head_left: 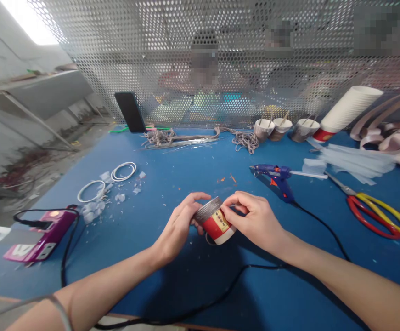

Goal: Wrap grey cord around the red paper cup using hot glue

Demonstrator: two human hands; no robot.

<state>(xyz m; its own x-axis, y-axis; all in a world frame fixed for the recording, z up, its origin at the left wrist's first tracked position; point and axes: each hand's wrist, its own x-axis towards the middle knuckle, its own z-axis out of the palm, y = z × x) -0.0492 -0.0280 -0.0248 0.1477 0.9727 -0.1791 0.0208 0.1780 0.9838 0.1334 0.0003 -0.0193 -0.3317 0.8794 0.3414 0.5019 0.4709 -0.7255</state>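
Note:
Near the middle of the blue table, a red and white paper cup (217, 228) with a yellow label is tilted between my two hands. Grey cord (208, 209) is wound in rows around its upper end. My left hand (182, 220) is wrapped around the cup's left side, some of its fingers hidden behind it. On the other side my right hand (250, 216) pinches with thumb and forefinger at the edge of the cord and label; whatever lies in the pinch is too small to make out. A blue glue gun (277, 177) lies beyond my right hand.
Scissors (368, 209) with red and yellow handles lie at right, near clear strips (354, 158) and stacked paper cups (349, 110). Grey cord bundles (160, 137) and a phone (131, 112) are at the back. White rings (124, 171) and a purple power strip (44, 236) sit left. A black cable (230, 287) crosses the front.

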